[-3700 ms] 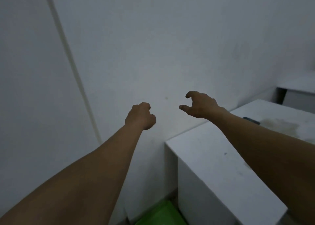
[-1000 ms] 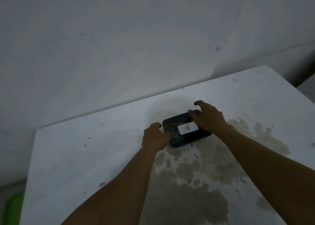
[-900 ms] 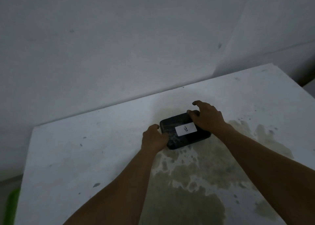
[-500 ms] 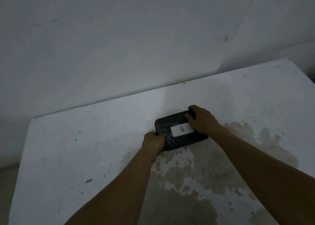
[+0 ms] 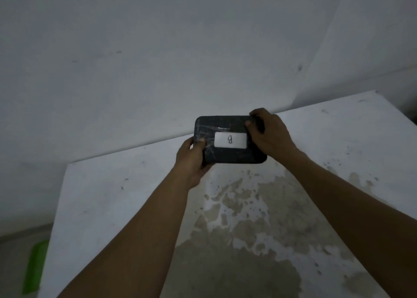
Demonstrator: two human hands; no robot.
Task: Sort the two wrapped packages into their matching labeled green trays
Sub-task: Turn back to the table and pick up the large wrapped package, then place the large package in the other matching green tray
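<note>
A black package (image 5: pixel 225 126) wrapped in clear film is held in the air above the white table (image 5: pixel 112 196), tilted toward me. Its white label bears a handwritten "B", seen upside down. My left hand (image 5: pixel 191 160) grips the package's lower left corner, thumb on top. My right hand (image 5: pixel 268 133) holds its upper right corner, fingers curled over the far edge. A strip of a green tray (image 5: pixel 36 266) shows on the floor at the lower left. No second package is in view.
The table's top carries a large brownish stain (image 5: pixel 243 241) under my forearms. A pale wall (image 5: pixel 180 49) runs right behind the table's far edge. Grey floor lies left of the table beside the tray.
Both hands closed on the package lying on the table and raised it off the surface toward me. The view has swung so the green tray shows again at the lower left.
</note>
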